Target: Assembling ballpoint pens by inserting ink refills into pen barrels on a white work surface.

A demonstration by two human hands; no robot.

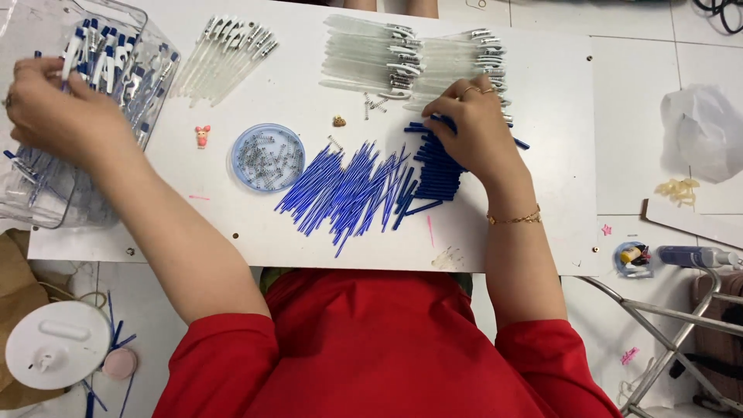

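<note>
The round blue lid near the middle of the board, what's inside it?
The blue lid holds a heap of small metal springs. The springs hide most of its floor, so anything beneath them cannot be seen.

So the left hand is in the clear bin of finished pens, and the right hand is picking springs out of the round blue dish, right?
Not quite. The left hand is at the clear bin of pens, but the right hand is not at the blue dish of springs. The head view shows it on the short dark blue tubes, well to the dish's right.
</note>
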